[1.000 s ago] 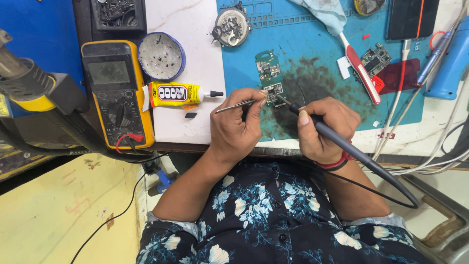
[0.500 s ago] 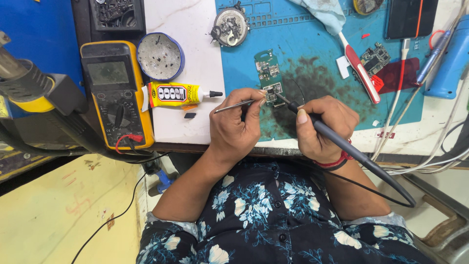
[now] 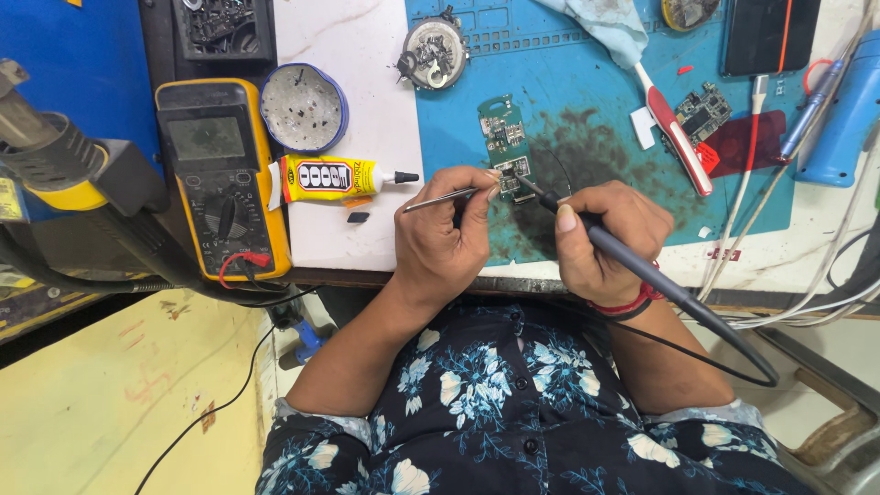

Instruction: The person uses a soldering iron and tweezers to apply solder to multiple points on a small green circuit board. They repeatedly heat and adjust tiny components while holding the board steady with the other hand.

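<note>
Head view: fingers at the green board

My left hand (image 3: 449, 234) pinches tweezers (image 3: 442, 196); my right hand (image 3: 600, 238) grips the soldering iron (image 3: 642, 266), tip on the circuit board (image 3: 507, 151), on the blue mat (image 3: 587, 110). Round blue tin (image 3: 304, 108) holds dark specks.

I have one view only, from the camera on the person's head, so no second view overlaps it. It looks almost straight down over the chest and forearms, facing away from the body toward the far side of the bench (image 3: 348, 37). It sits close: the patterned shirt (image 3: 495, 403) fills the bottom edge, both hands sit near the middle of the frame, and the blue mat (image 3: 587, 101) runs off the top. On the left I see past the bench edge to the floor (image 3: 101, 403).
</note>
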`<state>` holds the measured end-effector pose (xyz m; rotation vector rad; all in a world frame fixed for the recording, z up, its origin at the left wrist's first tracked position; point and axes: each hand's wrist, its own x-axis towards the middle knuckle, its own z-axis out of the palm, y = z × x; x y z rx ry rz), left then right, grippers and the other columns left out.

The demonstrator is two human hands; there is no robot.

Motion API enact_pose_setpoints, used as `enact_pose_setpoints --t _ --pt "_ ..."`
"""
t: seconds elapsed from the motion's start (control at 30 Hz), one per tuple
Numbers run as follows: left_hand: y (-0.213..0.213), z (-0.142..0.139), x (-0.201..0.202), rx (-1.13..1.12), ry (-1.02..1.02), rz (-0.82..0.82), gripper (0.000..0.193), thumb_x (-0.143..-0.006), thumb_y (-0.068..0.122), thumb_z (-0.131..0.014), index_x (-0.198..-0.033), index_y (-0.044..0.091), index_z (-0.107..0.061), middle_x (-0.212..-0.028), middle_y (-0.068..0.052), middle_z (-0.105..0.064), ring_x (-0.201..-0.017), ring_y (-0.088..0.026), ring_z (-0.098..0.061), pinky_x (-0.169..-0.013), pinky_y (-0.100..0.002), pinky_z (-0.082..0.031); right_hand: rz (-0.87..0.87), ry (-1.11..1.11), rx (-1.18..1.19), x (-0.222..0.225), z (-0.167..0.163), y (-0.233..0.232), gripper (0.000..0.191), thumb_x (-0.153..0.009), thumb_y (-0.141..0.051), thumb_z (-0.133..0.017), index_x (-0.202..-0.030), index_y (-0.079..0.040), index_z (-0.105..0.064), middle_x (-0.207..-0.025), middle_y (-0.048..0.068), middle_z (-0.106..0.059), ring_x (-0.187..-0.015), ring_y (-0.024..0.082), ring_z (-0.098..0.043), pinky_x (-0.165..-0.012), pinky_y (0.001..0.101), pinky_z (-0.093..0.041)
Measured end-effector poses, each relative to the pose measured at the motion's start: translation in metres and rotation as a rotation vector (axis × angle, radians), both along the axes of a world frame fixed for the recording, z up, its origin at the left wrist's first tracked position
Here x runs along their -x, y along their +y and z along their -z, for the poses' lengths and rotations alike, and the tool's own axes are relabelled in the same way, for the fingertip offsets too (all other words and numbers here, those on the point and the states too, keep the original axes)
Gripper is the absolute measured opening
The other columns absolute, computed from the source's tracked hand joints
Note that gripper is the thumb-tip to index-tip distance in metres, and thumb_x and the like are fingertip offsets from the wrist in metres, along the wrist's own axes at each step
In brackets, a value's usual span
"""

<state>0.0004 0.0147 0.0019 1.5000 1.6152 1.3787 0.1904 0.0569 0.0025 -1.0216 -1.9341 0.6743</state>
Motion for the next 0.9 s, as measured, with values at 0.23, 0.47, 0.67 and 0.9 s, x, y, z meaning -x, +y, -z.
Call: enact_pose_setpoints --t 0.23,0.47,0.67,0.9 --pt "0.0 0.0 0.0 0.008 0.017 -0.005 0.015 -0.1 0.0 -0.071 -0.111 0.005 -0.061 -0.103 -0.009 -0.075 -0.085 -0.019 -0.077 -0.074 -0.029 -0.061 -0.002 0.012 0.007 -0.001 -0.001 0.001 0.01 -0.098 -0.006 -0.068 -0.092 -0.001 -0.063 -0.075 0.01 -0.063 -0.059 0.022 -0.06 -0.057 0.0316 -0.044" --pt "0.0 0.0 0.0 -0.002 0.011 -0.005 0.015 -0.1 0.0 -0.07 -0.111 0.005 -0.061 -0.104 -0.009 -0.075 -0.086 -0.019 -0.077 -0.074 -0.028 -0.061 0.0 0.01 0.001 -0.001 0.002 0.0 0.01 -0.098 -0.006 -0.068 -0.091 -0.001 -0.063 -0.076 0.01 -0.063 -0.059 0.022 -0.061 -0.058 0.0316 -0.044" --pt "-0.001 0.002 0.0 0.007 -0.008 -0.011 0.014 -0.101 0.0 -0.07 -0.11 0.004 -0.062 -0.104 -0.009 -0.075 -0.086 -0.018 -0.077 -0.074 -0.028 -0.06 0.058 0.013 -0.011 -0.001 -0.001 0.0 0.011 -0.099 -0.01 -0.068 -0.096 0.001 -0.065 -0.08 0.012 -0.065 -0.062 0.023 -0.061 -0.058 0.0322 -0.045" --pt "-0.003 0.006 -0.003 0.018 -0.067 -0.085 0.013 -0.104 0.002 -0.067 -0.114 0.003 -0.059 -0.105 -0.009 -0.074 -0.087 -0.016 -0.077 -0.076 -0.027 -0.062 -0.009 -0.025 -0.034 0.011 -0.015 0.006 0.017 -0.105 -0.005 -0.063 -0.119 0.003 -0.064 -0.102 0.016 -0.074 -0.087 0.03 -0.074 -0.078 0.0371 -0.057"
